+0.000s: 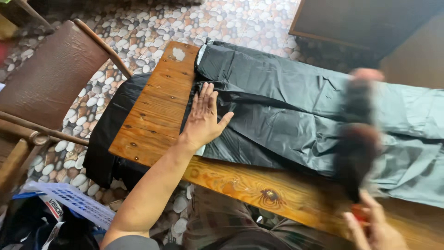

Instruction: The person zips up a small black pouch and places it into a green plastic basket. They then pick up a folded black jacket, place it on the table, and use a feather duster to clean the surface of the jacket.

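A pair of dark trousers, smooth with a slight sheen and soft creases, lies flat along a varnished wooden table marked by knots and grain. Part of the cloth hangs over the table's far-left edge toward a pebble-patterned floor. The left hand rests open, palm down and fingers spread, on the trousers' edge just where cloth meets bare wood. The right hand, at the lower right, is closed on the handle of a dark brush, blurred and raised over the cloth. The hands are well apart. A brown chair with a curved wooden frame stands to the left.
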